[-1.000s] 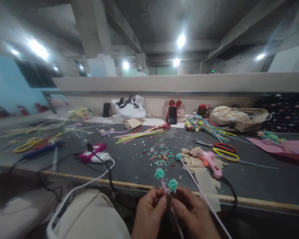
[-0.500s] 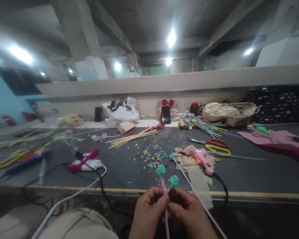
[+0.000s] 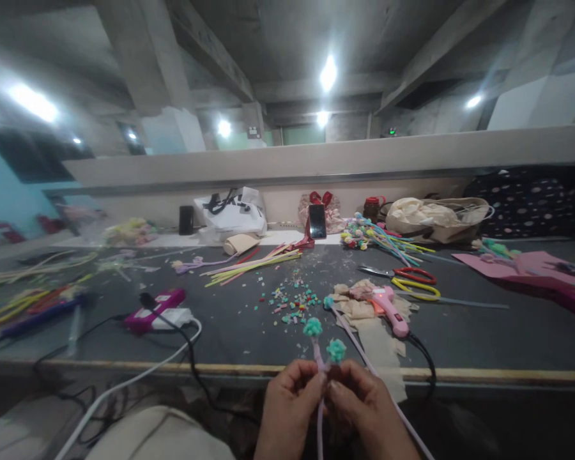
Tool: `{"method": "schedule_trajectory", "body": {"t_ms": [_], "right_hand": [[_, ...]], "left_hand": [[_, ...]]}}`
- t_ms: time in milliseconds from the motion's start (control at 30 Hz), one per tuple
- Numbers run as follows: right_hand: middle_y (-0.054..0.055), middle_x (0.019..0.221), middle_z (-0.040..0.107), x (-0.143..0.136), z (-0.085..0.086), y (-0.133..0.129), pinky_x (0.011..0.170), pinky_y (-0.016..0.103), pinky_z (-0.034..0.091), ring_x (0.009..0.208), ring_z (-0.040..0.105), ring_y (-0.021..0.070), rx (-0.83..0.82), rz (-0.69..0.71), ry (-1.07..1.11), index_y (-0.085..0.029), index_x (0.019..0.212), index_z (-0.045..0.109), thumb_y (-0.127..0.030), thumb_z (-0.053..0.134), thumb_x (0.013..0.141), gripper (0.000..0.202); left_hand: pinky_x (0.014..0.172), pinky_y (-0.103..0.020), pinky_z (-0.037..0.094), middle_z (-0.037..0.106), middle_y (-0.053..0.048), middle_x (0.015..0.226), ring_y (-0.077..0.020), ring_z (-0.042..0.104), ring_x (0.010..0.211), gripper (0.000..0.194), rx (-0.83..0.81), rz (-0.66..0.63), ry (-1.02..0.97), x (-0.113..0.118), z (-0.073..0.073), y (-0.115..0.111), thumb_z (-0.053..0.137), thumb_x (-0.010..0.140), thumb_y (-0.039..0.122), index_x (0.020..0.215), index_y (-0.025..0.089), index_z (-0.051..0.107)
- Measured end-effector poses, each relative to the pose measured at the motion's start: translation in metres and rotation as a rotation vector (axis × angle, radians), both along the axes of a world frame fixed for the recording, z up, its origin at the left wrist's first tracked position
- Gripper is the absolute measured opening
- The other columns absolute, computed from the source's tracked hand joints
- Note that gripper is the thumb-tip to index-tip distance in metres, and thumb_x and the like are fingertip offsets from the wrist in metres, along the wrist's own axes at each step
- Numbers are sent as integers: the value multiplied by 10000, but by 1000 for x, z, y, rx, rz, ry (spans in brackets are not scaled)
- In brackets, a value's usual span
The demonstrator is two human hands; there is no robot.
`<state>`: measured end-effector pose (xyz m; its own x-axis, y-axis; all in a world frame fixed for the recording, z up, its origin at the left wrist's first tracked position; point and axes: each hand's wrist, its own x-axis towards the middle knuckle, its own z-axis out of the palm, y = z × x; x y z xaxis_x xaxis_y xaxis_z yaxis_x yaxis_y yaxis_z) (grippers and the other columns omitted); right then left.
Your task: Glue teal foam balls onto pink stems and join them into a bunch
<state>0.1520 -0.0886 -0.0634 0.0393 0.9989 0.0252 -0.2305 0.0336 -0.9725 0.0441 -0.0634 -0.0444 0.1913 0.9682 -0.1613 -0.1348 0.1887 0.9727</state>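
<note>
Both hands meet at the table [image 3: 249,368] edge: the left hand [image 3: 287,409] and right hand [image 3: 364,412] pinch shut on lilac pipe-cleaner stems [image 3: 319,415] running upright between them, teal pompom tips [image 3: 312,328] just above the fingertips
</note>
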Motion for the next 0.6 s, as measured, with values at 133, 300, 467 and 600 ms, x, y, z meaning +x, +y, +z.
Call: {"method": "schedule_trajectory", "body": {"t_ms": [133,300,467,600], "right_hand": [[-57,499,476,-3,-5,5,379,155,302,394,408,57,-36,-29,216,-155,684,514,-430,661,574,331],[-60,411,450,2,-9,6,354,174,291,338,390,67,-50,-20,234,-161,599,503,-466,676,520,359],[-50,392,462,10,-7,-1,407,214,347,327,392,77,-78,-67,143,-151,610,583,-446,644,579,303],[-41,438,508,21,0,-4,415,206,341,365,421,82,-79,-139,216,-152,627,604,-385,676,563,252]], "left_hand": [[501,-214,402,608,-7,542,-136,515,511,197,167,-9,160,4,5,-4,617,572,334,661,162,656],[576,-212,406,605,-23,602,-155,539,592,164,413,-34,343,2,16,-9,562,641,283,710,218,696],[594,-226,418,616,-41,660,-170,541,633,198,408,-47,297,7,16,-13,577,630,286,781,225,688],[546,-221,412,634,-35,661,-159,540,594,268,313,-108,213,13,12,-10,569,623,291,855,188,654]]}}
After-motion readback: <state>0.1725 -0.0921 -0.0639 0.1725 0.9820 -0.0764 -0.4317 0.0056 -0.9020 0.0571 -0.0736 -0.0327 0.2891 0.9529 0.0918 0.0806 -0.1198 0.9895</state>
